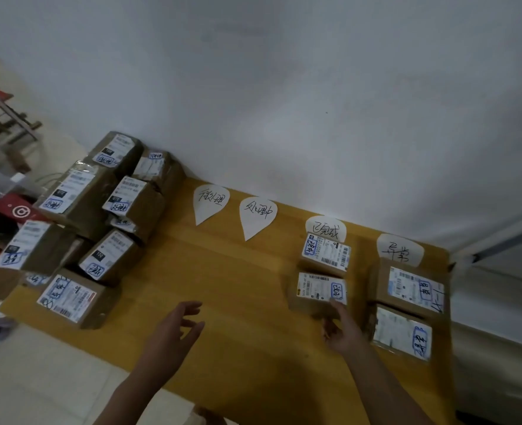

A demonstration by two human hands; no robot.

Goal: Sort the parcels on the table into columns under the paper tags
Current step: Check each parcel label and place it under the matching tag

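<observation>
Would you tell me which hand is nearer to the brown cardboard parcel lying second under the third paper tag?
Right. The right hand grips the brown cardboard parcel at its near edge; the left hand hovers well to its left.

A yellow wooden surface (223, 271) is set against a plain white wall (284, 87); pale floor tiles (39, 378) are seen at left.

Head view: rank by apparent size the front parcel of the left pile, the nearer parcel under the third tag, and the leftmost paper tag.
1. front pile parcel
2. nearer third-tag parcel
3. leftmost paper tag
The wide-angle lens leaves true sizes unsure.
</observation>
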